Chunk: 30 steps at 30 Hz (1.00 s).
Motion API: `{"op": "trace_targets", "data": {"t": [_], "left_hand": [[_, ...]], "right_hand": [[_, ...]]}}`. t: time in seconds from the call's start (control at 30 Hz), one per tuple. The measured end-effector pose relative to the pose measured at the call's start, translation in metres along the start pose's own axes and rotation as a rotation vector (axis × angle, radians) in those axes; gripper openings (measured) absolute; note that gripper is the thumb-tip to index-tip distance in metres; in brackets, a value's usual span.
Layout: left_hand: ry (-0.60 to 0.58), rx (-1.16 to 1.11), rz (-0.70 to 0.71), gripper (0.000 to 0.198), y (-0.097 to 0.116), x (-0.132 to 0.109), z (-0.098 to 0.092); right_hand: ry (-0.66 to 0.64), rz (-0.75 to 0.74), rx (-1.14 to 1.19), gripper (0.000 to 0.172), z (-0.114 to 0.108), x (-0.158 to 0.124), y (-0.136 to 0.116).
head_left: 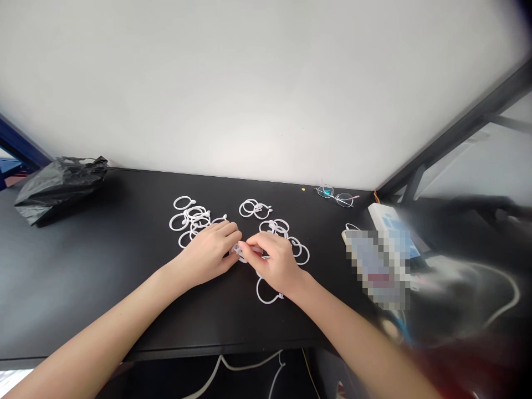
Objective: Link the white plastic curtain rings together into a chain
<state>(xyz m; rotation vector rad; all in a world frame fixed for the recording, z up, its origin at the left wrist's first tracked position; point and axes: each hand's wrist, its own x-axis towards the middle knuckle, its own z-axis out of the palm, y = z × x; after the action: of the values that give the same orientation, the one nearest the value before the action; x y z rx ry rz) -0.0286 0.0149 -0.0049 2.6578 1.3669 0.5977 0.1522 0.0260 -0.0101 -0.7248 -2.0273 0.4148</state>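
Note:
My left hand (214, 246) and my right hand (272, 257) meet over the black table. Between their fingertips is a white plastic ring (240, 254), mostly covered by the fingers. The thumb and index finger of my right hand pinch it, while the curled fingers of my left hand close on its other side. Loose white rings with small knobs, resembling curtain rings, lie around: a pile (195, 219) beyond my left hand, a small cluster (254, 209) farther back, more (300, 250) beside my right hand, and a single ring (268, 291) below my right wrist.
A black plastic bag (62, 185) sits at the table's far left. Eyeglasses (336, 195) lie near the wall at the back right. A blurred-out phone-like item (369, 260) and a white box (386, 216) are on the right. Cables (249, 366) hang below the front edge.

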Motion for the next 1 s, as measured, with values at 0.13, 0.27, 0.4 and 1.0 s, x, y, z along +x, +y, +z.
{"op": "trace_targets", "data": {"t": [0.13,0.27,0.4,1.0], "left_hand": [[0.019,0.011,0.008,0.020,-0.0008,0.0002,-0.0001],[0.020,0.012,0.017,0.019,-0.0007,0.0008,-0.0006],[0.014,0.028,0.021,0.020,0.0005,0.0010,-0.0022],[-0.059,0.020,0.030,0.019,-0.0011,0.0001,0.0005]], "right_hand": [[-0.001,-0.004,-0.013,0.027,-0.0010,0.0007,0.0005],[-0.016,0.001,-0.031,0.028,-0.0012,0.0004,0.0014],[-0.037,0.010,-0.033,0.028,-0.0017,0.0001,0.0014],[-0.151,0.026,-0.064,0.027,-0.0008,-0.0007,0.0002]]}}
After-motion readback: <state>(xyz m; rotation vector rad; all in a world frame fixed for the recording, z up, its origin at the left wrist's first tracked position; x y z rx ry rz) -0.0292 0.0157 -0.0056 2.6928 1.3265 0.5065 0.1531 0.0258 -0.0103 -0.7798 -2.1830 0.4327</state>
